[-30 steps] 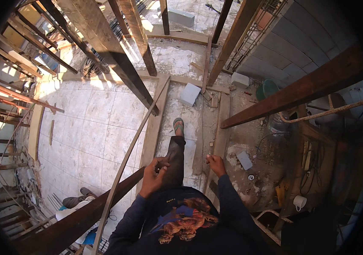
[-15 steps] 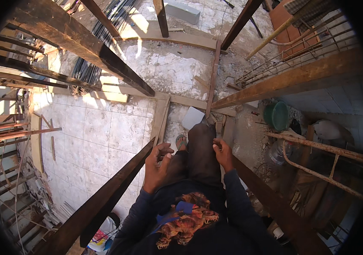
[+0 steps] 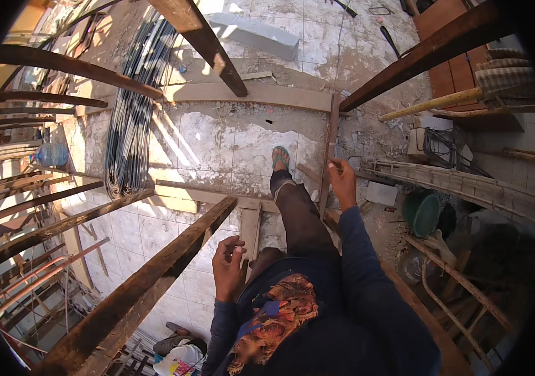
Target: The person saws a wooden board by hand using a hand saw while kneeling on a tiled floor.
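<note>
Head view: left hand (image 3: 227,266), right hand (image 3: 343,183) loosely curled; lower-left timber (image 3: 139,286) cropped.

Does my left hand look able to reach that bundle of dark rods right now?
Probably not from here: the bundle of dark rods lies on the floor ahead, and a wooden post appears to stand between it and your left hand.

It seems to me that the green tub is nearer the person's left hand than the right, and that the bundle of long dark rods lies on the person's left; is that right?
Not quite: the head view shows the green tub nearer the right hand than the left hand. The bundle of long dark rods does lie on the person's left.
</note>
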`<act>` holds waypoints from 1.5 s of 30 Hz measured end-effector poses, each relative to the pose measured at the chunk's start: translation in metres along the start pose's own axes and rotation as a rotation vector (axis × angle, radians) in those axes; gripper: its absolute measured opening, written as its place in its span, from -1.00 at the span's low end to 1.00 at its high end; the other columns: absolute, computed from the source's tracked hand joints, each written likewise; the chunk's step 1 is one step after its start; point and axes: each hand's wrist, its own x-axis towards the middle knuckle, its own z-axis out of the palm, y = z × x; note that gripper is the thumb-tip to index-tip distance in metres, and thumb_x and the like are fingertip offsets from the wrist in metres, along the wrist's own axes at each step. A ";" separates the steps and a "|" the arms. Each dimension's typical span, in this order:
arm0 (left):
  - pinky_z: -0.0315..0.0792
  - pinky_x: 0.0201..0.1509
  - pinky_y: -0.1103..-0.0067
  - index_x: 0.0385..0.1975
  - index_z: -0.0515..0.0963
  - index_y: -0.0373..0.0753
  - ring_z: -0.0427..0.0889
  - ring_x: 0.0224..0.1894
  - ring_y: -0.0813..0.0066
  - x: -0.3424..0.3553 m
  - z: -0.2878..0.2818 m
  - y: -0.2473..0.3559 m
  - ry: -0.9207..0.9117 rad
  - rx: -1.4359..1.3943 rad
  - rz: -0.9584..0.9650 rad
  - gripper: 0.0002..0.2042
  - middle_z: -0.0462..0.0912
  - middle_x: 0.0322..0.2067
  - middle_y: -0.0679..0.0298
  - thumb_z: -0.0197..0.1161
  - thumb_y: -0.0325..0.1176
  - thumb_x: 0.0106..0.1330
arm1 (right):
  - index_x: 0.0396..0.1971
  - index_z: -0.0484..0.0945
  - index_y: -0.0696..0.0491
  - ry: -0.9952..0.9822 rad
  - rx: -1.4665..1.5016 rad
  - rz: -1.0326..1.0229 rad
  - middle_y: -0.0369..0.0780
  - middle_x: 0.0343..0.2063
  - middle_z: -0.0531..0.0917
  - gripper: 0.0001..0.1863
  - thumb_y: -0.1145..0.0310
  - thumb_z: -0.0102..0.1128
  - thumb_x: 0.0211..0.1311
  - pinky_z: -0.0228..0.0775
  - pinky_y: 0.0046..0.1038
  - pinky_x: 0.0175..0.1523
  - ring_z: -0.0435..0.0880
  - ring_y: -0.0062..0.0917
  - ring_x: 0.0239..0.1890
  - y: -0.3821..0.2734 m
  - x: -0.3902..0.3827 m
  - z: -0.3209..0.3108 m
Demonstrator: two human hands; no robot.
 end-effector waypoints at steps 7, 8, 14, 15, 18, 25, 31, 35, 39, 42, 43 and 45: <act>0.53 -0.12 0.59 0.08 0.50 -0.33 0.66 -0.15 0.52 0.171 0.031 0.102 -0.126 0.192 0.020 -0.71 0.69 -0.14 0.19 0.19 -0.40 0.41 | 0.01 0.59 0.16 0.143 0.132 -0.114 -0.13 -0.10 0.72 -0.70 0.36 0.20 0.35 0.49 -0.37 0.04 0.69 -0.41 -0.03 -0.165 0.208 -0.059; 0.53 -0.12 0.59 0.08 0.51 -0.33 0.67 -0.16 0.52 0.194 0.036 0.123 -0.100 0.187 0.022 -0.71 0.69 -0.15 0.18 0.19 -0.41 0.41 | 0.01 0.59 0.16 0.146 0.130 -0.121 -0.13 -0.10 0.72 -0.70 0.36 0.20 0.35 0.49 -0.37 0.04 0.69 -0.41 -0.03 -0.185 0.233 -0.066; 0.53 -0.11 0.54 0.10 0.51 -0.32 0.67 -0.18 0.47 0.309 0.064 0.231 -0.114 0.281 -0.025 -0.67 0.70 -0.12 0.14 0.23 -0.41 0.36 | 0.05 0.58 0.14 0.081 0.034 -0.038 -0.22 -0.06 0.69 -0.68 0.32 0.20 0.40 0.48 -0.49 0.00 0.65 -0.54 -0.02 -0.248 0.357 -0.100; 0.53 -0.11 0.54 0.10 0.51 -0.32 0.67 -0.18 0.47 0.325 0.071 0.245 -0.099 0.279 -0.021 -0.67 0.70 -0.12 0.14 0.23 -0.41 0.36 | 0.05 0.58 0.14 0.073 0.040 -0.050 -0.22 -0.06 0.69 -0.68 0.32 0.20 0.40 0.48 -0.49 0.00 0.65 -0.54 -0.02 -0.245 0.376 -0.099; 0.52 -0.13 0.56 0.06 0.54 -0.30 0.66 -0.14 0.46 0.380 0.100 0.295 -0.348 0.232 -0.052 -0.65 0.68 -0.09 0.19 0.32 -0.33 0.32 | 0.01 0.58 0.15 0.018 -0.362 -0.079 -0.06 -0.09 0.65 -0.67 0.33 0.24 0.32 0.46 -0.31 0.03 0.65 -0.29 -0.03 -0.221 0.429 -0.102; 0.46 0.09 0.39 -0.11 0.64 -0.31 0.62 -0.03 0.24 0.508 0.229 0.519 -1.166 -0.465 0.353 -0.68 0.60 -0.06 0.12 0.43 -0.24 0.27 | -0.04 0.59 0.21 -0.212 -0.379 0.256 0.03 -0.09 0.68 -0.67 0.34 0.26 0.27 0.49 -0.19 0.04 0.70 -0.14 -0.08 -0.147 0.501 -0.119; 0.48 -0.18 0.46 -0.16 0.64 -0.36 0.66 -0.20 0.34 0.549 0.278 0.691 -1.407 -1.333 0.624 -0.64 0.65 -0.12 0.11 0.36 -0.15 0.29 | -0.16 0.66 0.19 -0.655 -0.560 0.347 -0.02 -0.27 0.73 -0.66 0.23 0.26 0.20 0.51 -0.28 -0.05 0.73 -0.25 -0.17 -0.089 0.550 -0.175; 0.49 -0.36 0.51 -0.19 0.64 -0.39 0.69 -0.31 0.41 0.571 0.383 0.752 -1.000 -2.783 0.795 -0.60 0.68 -0.16 0.10 0.32 -0.09 0.30 | -0.05 0.64 0.14 -1.073 -0.774 0.219 0.01 -0.17 0.72 -0.62 0.18 0.17 0.29 0.48 -0.31 0.07 0.70 -0.24 -0.07 -0.079 0.663 -0.204; 0.48 -0.35 0.50 -0.21 0.63 -0.39 0.68 -0.25 0.36 0.646 0.334 0.797 -1.240 -1.534 0.534 -0.56 0.68 -0.19 0.11 0.31 -0.02 0.30 | -0.06 0.66 0.10 -0.925 -0.915 0.011 -0.02 -0.23 0.75 -0.58 0.18 0.33 0.13 0.55 -0.25 -0.04 0.75 -0.20 -0.18 -0.117 0.880 -0.196; 0.49 -0.31 0.50 -0.18 0.61 -0.36 0.68 -0.22 0.36 0.672 0.355 0.825 -1.171 -1.273 0.440 -0.55 0.68 -0.20 0.11 0.34 0.00 0.29 | -0.11 0.63 0.19 -0.427 -0.667 -0.070 -0.01 -0.30 0.72 -0.64 0.29 0.29 0.15 0.56 -0.29 -0.10 0.73 -0.22 -0.28 -0.200 1.082 -0.176; 0.50 -0.28 0.50 -0.13 0.60 -0.34 0.67 -0.22 0.37 0.684 0.367 0.830 -1.062 -1.311 0.343 -0.54 0.67 -0.20 0.11 0.37 0.00 0.28 | -0.10 0.62 0.20 -0.399 -0.725 -0.315 -0.01 -0.31 0.72 -0.66 0.33 0.27 0.16 0.57 -0.30 -0.15 0.73 -0.26 -0.31 -0.250 1.134 -0.144; 0.50 -0.27 0.50 -0.13 0.60 -0.34 0.67 -0.21 0.36 0.714 0.338 0.874 -1.020 -1.288 0.424 -0.55 0.67 -0.20 0.10 0.37 -0.02 0.29 | -0.11 0.61 0.19 -0.358 -0.648 -0.390 -0.04 -0.32 0.72 -0.68 0.34 0.25 0.17 0.56 -0.31 -0.18 0.73 -0.29 -0.31 -0.324 1.239 -0.110</act>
